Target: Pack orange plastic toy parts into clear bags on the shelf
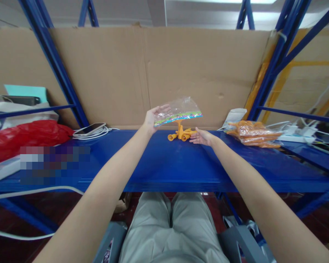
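My left hand [153,116] holds up a clear plastic bag [181,109] by its left end, fingers stretched behind the film. A printed strip in green, blue and pink runs along the bag's lower edge. Below it, orange plastic toy pieces [181,133] with round hollow ends rest on the blue shelf [170,160]; the bag covers part of their top. My right hand [202,137] is just right of these pieces, palm turned inward and fingers extended. Its fingertips are at their right edge, and whether they touch is unclear.
Bagged orange pieces [254,133] lie at the right, near a white power strip [296,137]. On the left are a phone [90,128] with a coiled white cable and a red bag [27,138]. A cardboard panel [104,73] closes the back between blue posts.
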### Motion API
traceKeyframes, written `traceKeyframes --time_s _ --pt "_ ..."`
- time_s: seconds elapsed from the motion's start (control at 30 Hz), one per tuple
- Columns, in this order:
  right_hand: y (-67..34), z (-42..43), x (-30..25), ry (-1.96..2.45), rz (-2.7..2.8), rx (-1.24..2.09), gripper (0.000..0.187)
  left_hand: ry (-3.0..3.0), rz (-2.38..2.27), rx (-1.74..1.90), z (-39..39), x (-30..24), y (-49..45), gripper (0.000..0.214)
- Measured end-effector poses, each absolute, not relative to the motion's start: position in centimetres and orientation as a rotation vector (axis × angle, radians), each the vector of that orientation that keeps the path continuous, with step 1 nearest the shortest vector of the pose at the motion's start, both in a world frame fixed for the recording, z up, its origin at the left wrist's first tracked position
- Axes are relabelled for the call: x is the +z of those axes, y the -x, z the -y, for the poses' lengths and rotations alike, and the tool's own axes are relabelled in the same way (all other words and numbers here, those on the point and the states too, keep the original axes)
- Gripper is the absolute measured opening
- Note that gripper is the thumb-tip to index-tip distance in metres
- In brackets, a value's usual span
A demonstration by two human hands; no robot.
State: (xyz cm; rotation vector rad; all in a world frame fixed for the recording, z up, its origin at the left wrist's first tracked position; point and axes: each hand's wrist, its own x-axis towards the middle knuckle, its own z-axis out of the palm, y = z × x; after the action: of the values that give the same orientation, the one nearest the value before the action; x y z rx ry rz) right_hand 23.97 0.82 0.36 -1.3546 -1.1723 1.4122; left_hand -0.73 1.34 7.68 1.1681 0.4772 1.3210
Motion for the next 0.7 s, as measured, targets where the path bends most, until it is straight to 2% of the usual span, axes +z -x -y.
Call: traceKeyframes --time_s 0.13,0.33,0.43,0.63,0.7 --pt "-23.2 -2.1 0.2 1.318 1.061 1.436 0.046 -1.139 -0.52 1.326 -1.4 6.4 1.2 0.049" --pt "-23.1 -2.9 0.4 1.331 0.997 1.258 0.025 -1.135 -0.573 1.3 -1.0 5.1 1.4 0.05" --pt "-23.2 -2.3 0.6 1.307 0.961 1.195 0.021 -1.185 -0.602 1.247 -0.9 5.0 1.6 0.049" --pt "-23.7 -0.2 2.2 0.9 0.957 1.386 0.047 -1.342 -0.664 0.962 -0.7 4.9 2.2 0.042" --pt "-23.6 0.3 2.7 0.839 0.966 1.418 0.048 -1.373 -0.692 0.874 -0.7 4.7 2.3 0.039"
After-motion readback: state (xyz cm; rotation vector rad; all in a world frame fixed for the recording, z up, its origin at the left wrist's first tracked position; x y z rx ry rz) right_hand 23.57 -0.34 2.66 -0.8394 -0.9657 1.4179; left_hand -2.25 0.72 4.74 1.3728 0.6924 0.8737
